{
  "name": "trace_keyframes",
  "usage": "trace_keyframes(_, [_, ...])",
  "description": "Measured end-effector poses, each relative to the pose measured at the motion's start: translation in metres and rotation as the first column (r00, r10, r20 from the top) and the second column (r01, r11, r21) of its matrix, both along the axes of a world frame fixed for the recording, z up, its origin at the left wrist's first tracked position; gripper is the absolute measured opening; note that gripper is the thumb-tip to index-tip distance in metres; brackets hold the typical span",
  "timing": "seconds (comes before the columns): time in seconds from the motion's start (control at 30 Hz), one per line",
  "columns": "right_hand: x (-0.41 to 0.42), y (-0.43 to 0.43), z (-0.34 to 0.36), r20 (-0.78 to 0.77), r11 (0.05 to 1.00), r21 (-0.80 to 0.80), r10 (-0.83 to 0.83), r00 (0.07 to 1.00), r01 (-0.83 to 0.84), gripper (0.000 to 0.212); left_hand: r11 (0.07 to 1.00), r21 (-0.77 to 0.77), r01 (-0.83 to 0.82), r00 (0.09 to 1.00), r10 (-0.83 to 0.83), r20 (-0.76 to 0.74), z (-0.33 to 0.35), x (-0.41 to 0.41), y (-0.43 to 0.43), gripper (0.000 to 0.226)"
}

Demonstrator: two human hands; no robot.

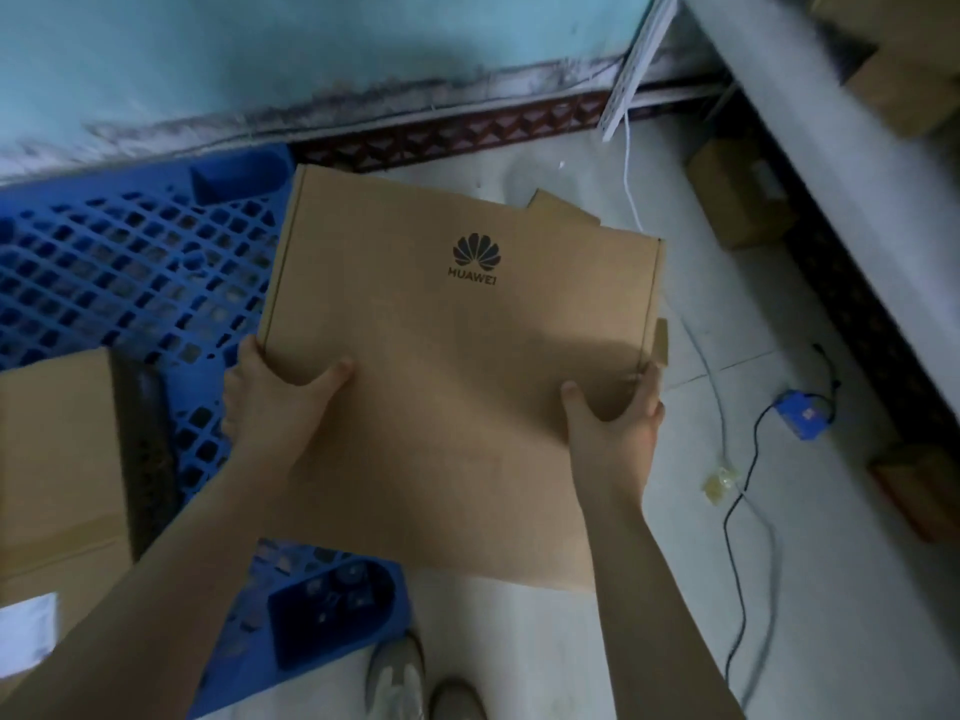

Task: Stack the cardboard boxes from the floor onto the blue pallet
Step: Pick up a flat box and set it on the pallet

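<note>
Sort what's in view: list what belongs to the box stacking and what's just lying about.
Job: Huawei box, gripped by left hand and right hand; blue pallet; box on the pallet; small box on the floor.
Lying about: blue device; black cable; white cord.

Dim indoor shot, cool bluish cast. Light source not in view; brightest on the teal wall (260,54) up top and the pale floor (545,646). Shadows soft and diffuse: a darker patch across the flat box (457,387) lid, deep shade along the side of the left box (52,449). Whole frame soft with motion blur, blue pallet (130,262) grid smeared, logo print fuzzy. Wide-angle bend: wall base curves, right shelf edge (831,174) slants. Top right corner murky, detail lost.
</note>
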State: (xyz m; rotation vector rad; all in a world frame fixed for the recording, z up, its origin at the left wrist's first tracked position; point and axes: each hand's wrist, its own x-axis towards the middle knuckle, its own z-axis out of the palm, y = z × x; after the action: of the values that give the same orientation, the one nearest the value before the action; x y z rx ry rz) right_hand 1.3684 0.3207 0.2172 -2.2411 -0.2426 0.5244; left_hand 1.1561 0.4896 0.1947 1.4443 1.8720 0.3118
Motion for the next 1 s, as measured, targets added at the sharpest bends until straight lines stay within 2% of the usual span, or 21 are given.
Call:
trace_keyframes(0.23, [-0.057, 0.039, 0.165, 0.044, 0.983, 0.079, 0.160, 0.986, -0.163, 0.087, 0.979, 0.128, -0.157, 0.987, 0.150, 0.062, 0.179, -0.078, 0.001, 0.112])
trace_keyframes(0.33, [-0.099, 0.059, 0.213, 0.033, 0.957, 0.138, 0.255, 0.966, -0.257, 0.088, 0.955, 0.177, -0.237, 0.968, 0.217, 0.126, 0.226, -0.130, 0.005, 0.114])
trace_keyframes(0.47, [-0.171, 0.083, 0.248, 0.066, 0.921, 0.137, 0.358, 0.931, -0.364, 0.082, 0.921, 0.187, -0.341, 0.940, 0.331, 0.082, 0.256, -0.212, 0.008, 0.114])
trace_keyframes(0.6, [-0.255, 0.103, 0.237, 0.030, 0.888, 0.159, 0.433, 0.901, -0.432, 0.075, 0.897, 0.134, -0.422, 0.906, 0.422, 0.029, 0.239, -0.306, 0.008, 0.114])
trace_keyframes(0.77, [-0.370, 0.116, 0.173, -0.080, 0.879, 0.103, 0.473, 0.877, -0.465, 0.076, 0.882, 0.021, -0.471, 0.876, 0.471, -0.106, 0.172, -0.423, 0.004, 0.115])
trace_keyframes(1.0, [-0.467, 0.110, 0.061, -0.105, 0.905, -0.052, 0.416, 0.903, -0.423, 0.076, 0.904, -0.044, -0.424, 0.904, 0.421, -0.075, 0.053, -0.520, -0.006, 0.109])
